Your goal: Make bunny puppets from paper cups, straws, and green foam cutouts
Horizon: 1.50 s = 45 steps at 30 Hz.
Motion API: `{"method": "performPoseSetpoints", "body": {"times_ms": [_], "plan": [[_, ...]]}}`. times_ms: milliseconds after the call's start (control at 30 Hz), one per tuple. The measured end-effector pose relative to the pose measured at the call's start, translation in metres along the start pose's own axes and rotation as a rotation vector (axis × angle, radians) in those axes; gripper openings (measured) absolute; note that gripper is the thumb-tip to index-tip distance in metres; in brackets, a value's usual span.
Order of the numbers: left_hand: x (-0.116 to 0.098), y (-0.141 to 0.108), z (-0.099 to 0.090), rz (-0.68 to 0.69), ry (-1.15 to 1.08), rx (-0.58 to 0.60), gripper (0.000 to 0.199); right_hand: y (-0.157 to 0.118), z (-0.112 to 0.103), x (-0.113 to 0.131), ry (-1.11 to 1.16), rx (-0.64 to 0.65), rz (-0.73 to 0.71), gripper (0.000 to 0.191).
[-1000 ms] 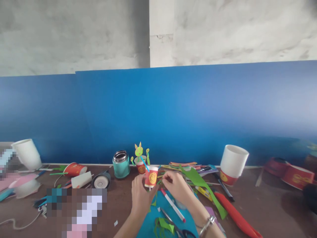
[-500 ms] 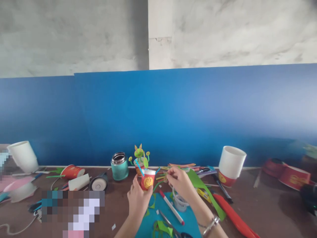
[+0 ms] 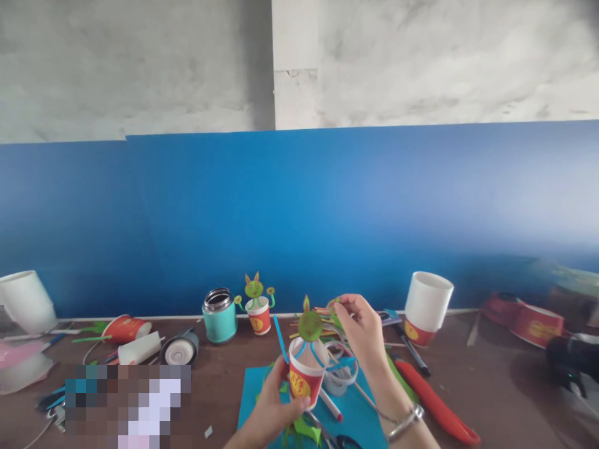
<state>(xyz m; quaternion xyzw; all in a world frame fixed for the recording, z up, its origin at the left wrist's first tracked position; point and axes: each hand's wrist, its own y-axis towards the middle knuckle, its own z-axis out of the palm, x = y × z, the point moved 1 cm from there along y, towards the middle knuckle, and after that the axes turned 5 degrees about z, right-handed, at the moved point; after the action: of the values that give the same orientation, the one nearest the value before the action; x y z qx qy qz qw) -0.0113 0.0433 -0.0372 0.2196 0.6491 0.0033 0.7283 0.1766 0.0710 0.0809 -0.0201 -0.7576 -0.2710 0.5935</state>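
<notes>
My left hand point(image 3: 276, 402) is wrapped round a red and white paper cup point(image 3: 306, 377), low in front of me. From the cup rise blue straws and a round green figure head point(image 3: 309, 325) with a pointed ear. To the right of it, my right hand point(image 3: 358, 315) pinches a small green piece point(image 3: 335, 312), partly hidden by the fingers. Behind, near the wall, stands a similar finished-looking cup point(image 3: 258, 317) with a green eared head point(image 3: 254, 289) and two raised arms.
A teal flask point(image 3: 219, 317) stands by the wall, its black lid point(image 3: 180, 350) nearby. Blue paper point(image 3: 253, 390) lies below my hands with a marker point(image 3: 331, 404) and scissors. Stacked white cups point(image 3: 428, 299) and a red pouch point(image 3: 435, 402) are at the right.
My left hand has brought the cup nearer and to the right, turning it. My right hand has risen slightly and moved right. The view has shifted a little.
</notes>
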Motion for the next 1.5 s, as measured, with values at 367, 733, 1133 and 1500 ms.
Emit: {"method": "performPoseSetpoints", "body": {"times_ms": [367, 733, 1133, 1500], "plan": [[-0.014, 0.0, -0.003, -0.118, -0.279, 0.138, 0.08, 0.009, -0.005, -0.014, 0.11, 0.291, 0.147, 0.013], [-0.008, -0.002, -0.004, -0.165, -0.331, 0.142, 0.073, 0.007, -0.001, -0.011, 0.19, 0.294, 0.203, 0.019], [-0.015, 0.0, -0.002, -0.161, -0.331, 0.171, 0.07, 0.005, 0.001, -0.011, 0.266, 0.296, 0.248, 0.018], [-0.032, 0.0, 0.004, -0.155, -0.346, 0.252, 0.071, 0.007, 0.001, -0.018, 0.154, 0.425, 0.161, 0.03]]}}
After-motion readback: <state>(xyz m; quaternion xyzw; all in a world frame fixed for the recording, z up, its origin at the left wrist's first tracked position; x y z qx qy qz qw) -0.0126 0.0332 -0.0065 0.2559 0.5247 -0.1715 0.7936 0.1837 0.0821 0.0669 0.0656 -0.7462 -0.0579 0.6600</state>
